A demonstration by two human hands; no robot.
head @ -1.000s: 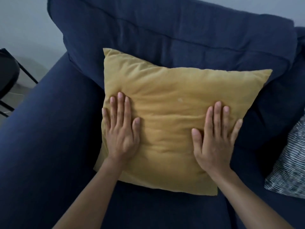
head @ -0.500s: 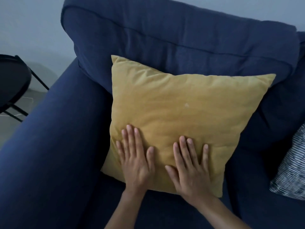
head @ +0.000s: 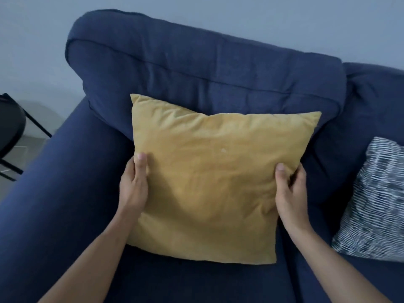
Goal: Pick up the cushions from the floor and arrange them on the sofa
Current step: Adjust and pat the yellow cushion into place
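Sofa (head: pixel 65 215) holds yellow cushion (head: pixel 218 182) dead centre, left hand (head: pixel 133 184) and right hand (head: pixel 290 193) both gripping its side edges; striped cushion (head: pixel 376 204) at 3 o'clock, black table (head: pixel 11 132) at 9.

Dim, cool, even light. A plain pale grey-blue wall (head: pixel 240 22) fills the top of the view, well beyond the fingers of the left hand (head: pixel 133 184). Against it stands a dark blue fabric sofa (head: pixel 196 68); its padded back rises beyond those fingers, and its rounded armrest (head: pixel 54 182) lies just left of them. Further left, a black round side table (head: pixel 11 127) on thin legs stands on grey floor (head: pixel 28 143).
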